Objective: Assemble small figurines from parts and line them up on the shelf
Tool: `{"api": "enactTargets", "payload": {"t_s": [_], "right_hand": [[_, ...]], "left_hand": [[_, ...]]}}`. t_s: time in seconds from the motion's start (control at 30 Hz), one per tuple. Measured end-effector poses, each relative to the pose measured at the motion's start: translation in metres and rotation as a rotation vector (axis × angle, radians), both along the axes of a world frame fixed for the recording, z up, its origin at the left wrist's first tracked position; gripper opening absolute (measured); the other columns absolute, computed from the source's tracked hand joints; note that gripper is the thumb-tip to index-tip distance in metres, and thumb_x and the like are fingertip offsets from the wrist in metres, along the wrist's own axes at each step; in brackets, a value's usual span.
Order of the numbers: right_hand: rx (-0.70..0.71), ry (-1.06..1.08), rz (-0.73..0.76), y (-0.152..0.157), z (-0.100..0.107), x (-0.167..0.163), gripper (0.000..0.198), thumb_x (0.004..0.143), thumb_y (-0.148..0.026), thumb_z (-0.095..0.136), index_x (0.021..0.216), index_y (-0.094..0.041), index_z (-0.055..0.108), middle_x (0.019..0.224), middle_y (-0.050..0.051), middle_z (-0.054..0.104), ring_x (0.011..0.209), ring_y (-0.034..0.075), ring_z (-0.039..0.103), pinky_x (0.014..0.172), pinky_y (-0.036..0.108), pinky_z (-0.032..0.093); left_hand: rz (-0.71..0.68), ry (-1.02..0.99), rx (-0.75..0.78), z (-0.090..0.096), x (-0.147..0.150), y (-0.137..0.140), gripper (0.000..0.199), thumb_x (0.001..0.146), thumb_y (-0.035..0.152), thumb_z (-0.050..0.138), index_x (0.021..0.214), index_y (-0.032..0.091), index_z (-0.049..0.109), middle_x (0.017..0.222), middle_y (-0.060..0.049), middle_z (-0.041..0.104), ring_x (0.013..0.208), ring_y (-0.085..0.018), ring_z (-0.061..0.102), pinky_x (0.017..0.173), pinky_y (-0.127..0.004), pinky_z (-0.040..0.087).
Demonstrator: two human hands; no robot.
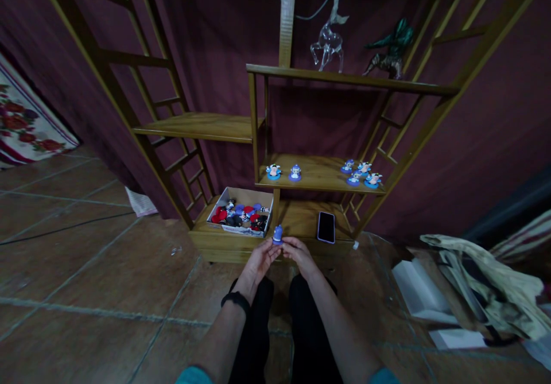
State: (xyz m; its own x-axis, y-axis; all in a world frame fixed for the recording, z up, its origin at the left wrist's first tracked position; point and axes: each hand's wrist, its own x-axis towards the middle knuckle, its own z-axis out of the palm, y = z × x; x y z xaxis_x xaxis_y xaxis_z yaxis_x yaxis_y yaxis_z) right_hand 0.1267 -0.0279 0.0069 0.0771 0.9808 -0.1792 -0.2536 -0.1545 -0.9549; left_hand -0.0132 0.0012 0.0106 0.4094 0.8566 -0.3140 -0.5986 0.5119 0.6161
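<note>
A small purple figurine (278, 233) stands upright between my fingertips, just in front of the low shelf. My left hand (262, 256) pinches its base from the left, and my right hand (298, 252) grips the base from the right. Beyond it, to the left, an open cardboard box (244, 231) holds several red, black, blue and purple figurines. On the shelf above sit a blue-based figurine (273, 171) and a purple figurine (295, 172), side by side. Farther right on that shelf is a cluster of several similar figurines (361, 173).
A phone (326, 227) lies on the low shelf (297, 218) at right. A clear glass deer (329, 42) and a dark green statue (392, 50) stand on the top shelf. White boxes (422, 292) and pale cloth (495, 275) are on the floor to the right.
</note>
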Motion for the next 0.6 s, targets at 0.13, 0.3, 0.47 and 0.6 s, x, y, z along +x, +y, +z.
{"api": "enactTargets", "payload": {"t_s": [0.13, 0.3, 0.47, 0.6], "right_hand": [[-0.016, 0.007, -0.011, 0.0007, 0.0023, -0.0013, 0.038, 0.062, -0.044, 0.067, 0.093, -0.022, 0.064, 0.086, 0.004, 0.066, 0.073, 0.015, 0.060, 0.067, 0.029, 0.046], [-0.045, 0.017, 0.002, 0.0017, 0.0043, -0.0037, 0.040, 0.060, -0.045, 0.068, 0.094, -0.023, 0.065, 0.084, 0.004, 0.066, 0.074, 0.017, 0.060, 0.068, 0.031, 0.047], [-0.020, 0.001, 0.059, -0.0003, 0.0070, -0.0052, 0.042, 0.061, -0.043, 0.069, 0.098, -0.025, 0.064, 0.091, 0.003, 0.066, 0.085, 0.019, 0.060, 0.071, 0.030, 0.046], [-0.009, -0.018, 0.074, 0.0002, 0.0050, -0.0050, 0.043, 0.060, -0.042, 0.070, 0.098, -0.025, 0.064, 0.095, 0.004, 0.065, 0.088, 0.020, 0.060, 0.072, 0.031, 0.047]], "left_hand": [[0.009, 0.017, 0.030, -0.0005, 0.0008, 0.0011, 0.016, 0.073, 0.015, 0.063, 0.089, 0.012, 0.060, 0.083, -0.008, 0.067, 0.074, -0.013, 0.064, 0.073, -0.024, 0.050], [0.087, 0.074, 0.063, -0.0020, 0.0025, 0.0010, 0.026, 0.067, 0.011, 0.069, 0.091, 0.014, 0.061, 0.082, -0.005, 0.067, 0.074, -0.012, 0.064, 0.073, -0.024, 0.050], [0.165, 0.102, 0.082, -0.0078, 0.0049, 0.0017, 0.032, 0.062, 0.003, 0.070, 0.089, 0.016, 0.059, 0.080, -0.003, 0.066, 0.076, -0.012, 0.064, 0.076, -0.024, 0.049], [0.145, 0.095, 0.100, -0.0091, 0.0051, 0.0028, 0.035, 0.061, 0.002, 0.069, 0.092, 0.016, 0.060, 0.080, -0.003, 0.066, 0.076, -0.012, 0.063, 0.077, -0.023, 0.048]]}}
